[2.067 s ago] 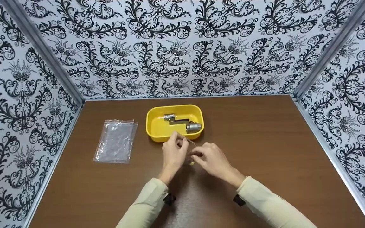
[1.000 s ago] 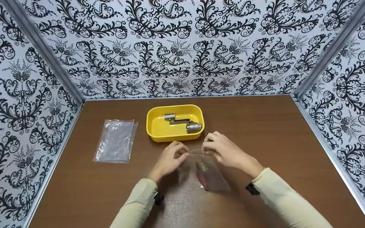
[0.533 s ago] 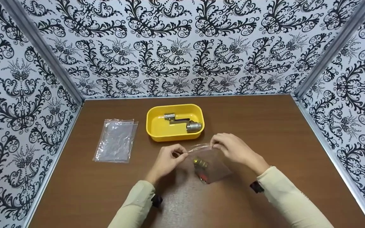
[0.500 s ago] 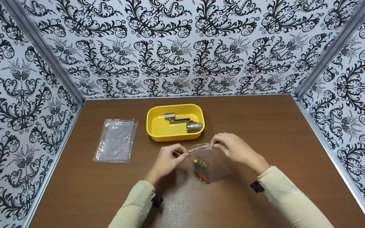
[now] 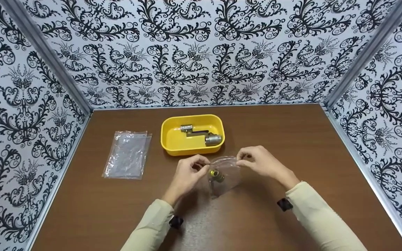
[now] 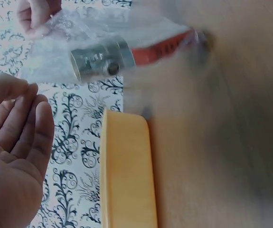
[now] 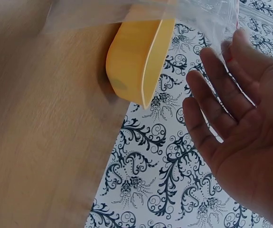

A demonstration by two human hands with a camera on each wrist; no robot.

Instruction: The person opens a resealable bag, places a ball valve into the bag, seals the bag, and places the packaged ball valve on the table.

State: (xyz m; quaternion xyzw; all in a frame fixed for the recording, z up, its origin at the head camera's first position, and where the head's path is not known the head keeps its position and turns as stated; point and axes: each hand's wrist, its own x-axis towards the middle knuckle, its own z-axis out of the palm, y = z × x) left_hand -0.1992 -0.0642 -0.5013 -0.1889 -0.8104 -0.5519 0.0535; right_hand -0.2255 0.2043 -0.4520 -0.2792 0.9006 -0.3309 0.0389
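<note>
Above a wood-grain table, both hands pinching a crinkled clear plastic bag, cylindrical metal valve inside, flat red handle.

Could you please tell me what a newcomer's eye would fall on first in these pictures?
Probably the bright yellow tray near the back of the brown table, with metal fittings inside. Next, perhaps, the clear bag pinched between the left hand and right hand, containing a red-handled fitting. Boldly patterned walls surround the table's back and sides.
</note>
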